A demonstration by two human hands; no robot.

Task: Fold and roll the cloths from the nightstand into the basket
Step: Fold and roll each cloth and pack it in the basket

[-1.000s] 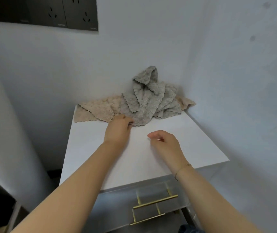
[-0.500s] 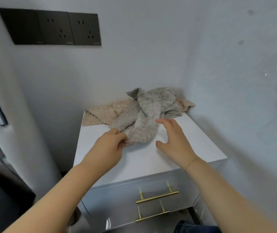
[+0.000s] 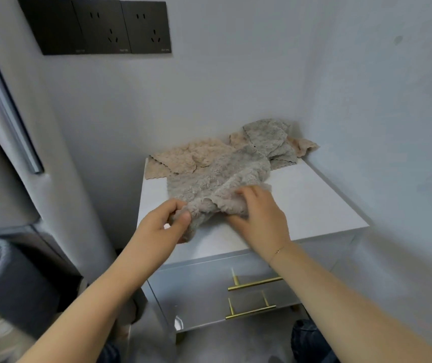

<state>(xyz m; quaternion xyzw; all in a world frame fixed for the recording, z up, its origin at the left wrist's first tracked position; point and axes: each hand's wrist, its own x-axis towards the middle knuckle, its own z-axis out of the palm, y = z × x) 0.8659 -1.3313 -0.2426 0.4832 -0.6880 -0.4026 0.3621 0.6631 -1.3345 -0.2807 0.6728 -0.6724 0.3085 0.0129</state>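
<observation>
White nightstand tabletop [image 3: 314,195] in wall corner. Our left hand [image 3: 161,224] pinches grey cloth [image 3: 217,179] at near corner; our right hand [image 3: 259,216] grasps its bunched edge. Beige cloth [image 3: 180,159] partly buried behind; basket nowhere visible to us.

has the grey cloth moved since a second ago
Yes. The grey cloth has been dragged off the pile in the back corner toward the nightstand's front edge, gripped by the left hand and right hand.

You see fluffy, nubby grey cloth [image 3: 217,176] and beige cloth [image 3: 183,158] on a smooth matt-white nightstand top [image 3: 314,200]; its drawer fronts [image 3: 204,289] look glossy, its handles [image 3: 254,284] brassy metal.
</observation>
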